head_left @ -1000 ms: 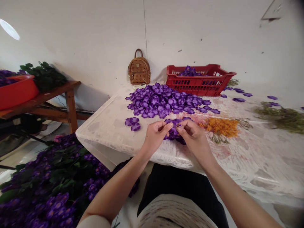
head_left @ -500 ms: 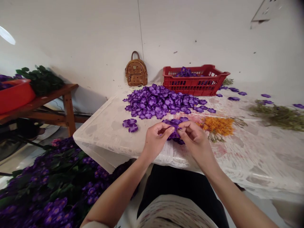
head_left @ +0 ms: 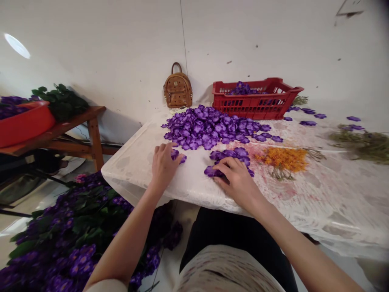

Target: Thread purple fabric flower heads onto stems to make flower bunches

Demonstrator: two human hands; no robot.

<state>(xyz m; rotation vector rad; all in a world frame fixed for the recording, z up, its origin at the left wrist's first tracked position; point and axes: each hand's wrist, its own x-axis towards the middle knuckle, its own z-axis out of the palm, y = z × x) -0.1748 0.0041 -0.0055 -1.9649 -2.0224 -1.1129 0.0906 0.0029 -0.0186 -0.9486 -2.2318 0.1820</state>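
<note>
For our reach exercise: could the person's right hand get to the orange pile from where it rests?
Probably yes: the right hand lies on purple petals, the orange pile sits close beside it, nothing standing between them.

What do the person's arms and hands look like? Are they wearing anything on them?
Both forearms are bare: no long sleeves, gloves, watch or bracelets. No ring shows on the left hand or the right hand. A pale short sleeve edge peeks in at the left upper arm.
</note>
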